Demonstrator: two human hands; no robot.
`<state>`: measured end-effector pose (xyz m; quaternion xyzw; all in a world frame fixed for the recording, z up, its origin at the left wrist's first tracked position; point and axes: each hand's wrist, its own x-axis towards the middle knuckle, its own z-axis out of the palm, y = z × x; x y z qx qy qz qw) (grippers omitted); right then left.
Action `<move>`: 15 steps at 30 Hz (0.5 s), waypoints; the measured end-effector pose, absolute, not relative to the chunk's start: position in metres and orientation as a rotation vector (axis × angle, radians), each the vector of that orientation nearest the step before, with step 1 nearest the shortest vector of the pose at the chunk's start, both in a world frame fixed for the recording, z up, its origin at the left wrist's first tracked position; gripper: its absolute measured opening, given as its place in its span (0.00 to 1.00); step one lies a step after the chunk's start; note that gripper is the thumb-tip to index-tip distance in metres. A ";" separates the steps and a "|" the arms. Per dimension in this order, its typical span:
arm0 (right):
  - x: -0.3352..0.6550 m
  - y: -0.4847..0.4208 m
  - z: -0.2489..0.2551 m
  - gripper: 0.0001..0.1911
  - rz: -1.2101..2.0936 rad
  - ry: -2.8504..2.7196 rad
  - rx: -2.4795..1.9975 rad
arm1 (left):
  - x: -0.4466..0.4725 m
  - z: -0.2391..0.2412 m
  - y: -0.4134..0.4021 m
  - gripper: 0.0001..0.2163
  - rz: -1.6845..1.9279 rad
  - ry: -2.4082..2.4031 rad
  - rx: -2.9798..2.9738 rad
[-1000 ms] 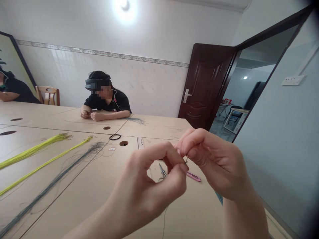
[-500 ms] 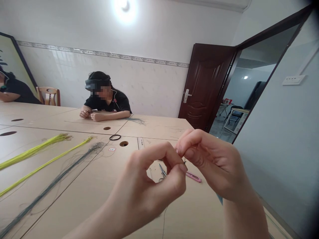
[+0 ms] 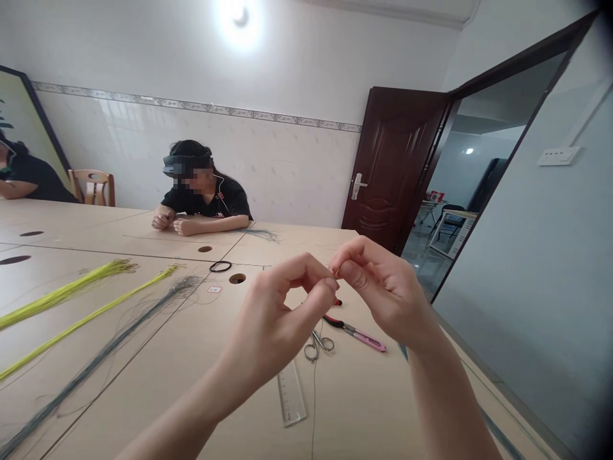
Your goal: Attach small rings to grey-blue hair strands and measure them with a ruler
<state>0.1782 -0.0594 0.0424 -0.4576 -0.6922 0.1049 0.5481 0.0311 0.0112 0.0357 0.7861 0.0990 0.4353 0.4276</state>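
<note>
My left hand point(image 3: 280, 313) and my right hand point(image 3: 385, 294) meet above the table, thumb and forefinger of each pinched together at nearly the same spot. Between the fingertips runs a thin thread; a tiny orange-brown bit shows at the right fingertips, too small to name. A dark thread point(image 3: 314, 409) hangs below my hands and passes over small metal scissors point(image 3: 316, 345). Under my left hand lies a clear ruler point(image 3: 291, 396), partly covered. Below my right hand are a pink-handled cutter point(image 3: 368, 338) and a red-and-black handle point(image 3: 334, 321), partly hidden.
Yellow cord bundles point(image 3: 71, 291) and a grey-blue thread bundle point(image 3: 115, 342) stretch across the left of the table point(image 3: 201, 396). A black ring point(image 3: 221, 266) and a small label point(image 3: 214, 290) lie near a cable hole point(image 3: 237, 279). A co-worker point(image 3: 205, 198) sits opposite.
Both hands have shifted left and slightly up, still pinched close together. The scissors and more of the ruler and the pink cutter now show beneath them.
</note>
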 end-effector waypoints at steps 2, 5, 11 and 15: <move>0.178 -0.059 0.041 0.07 0.273 -1.635 -1.043 | 0.030 0.037 0.010 0.08 1.111 0.230 1.950; 0.174 -0.060 0.039 0.05 0.235 -1.651 -0.942 | 0.028 0.038 0.008 0.08 1.133 0.177 1.938; 0.164 -0.060 0.038 0.05 0.042 -1.678 -0.734 | 0.019 0.038 0.000 0.09 1.177 0.110 1.926; 0.161 -0.063 0.038 0.05 0.013 -1.680 -0.693 | 0.016 0.039 -0.004 0.09 1.192 0.091 1.932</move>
